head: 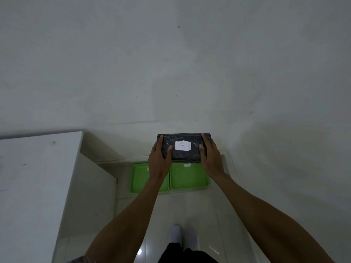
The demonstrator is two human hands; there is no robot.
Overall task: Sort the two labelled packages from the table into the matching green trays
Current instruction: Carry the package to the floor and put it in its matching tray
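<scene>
Hands point(185, 160) around package B point(183, 147)

Single head-worn view, wide-angle, looking steeply down past both forearms. Floor point(190, 205) and green trays point(188, 177) lie below; wall point(171, 63) fills the upper frame. Table point(38, 168) edges left.

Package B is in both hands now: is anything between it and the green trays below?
Nothing visible. The package, held by the left hand and right hand, hangs above the far edge of the two green trays. Both trays look empty, though the left forearm hides part of the left one; their small labels are unreadable.
</scene>
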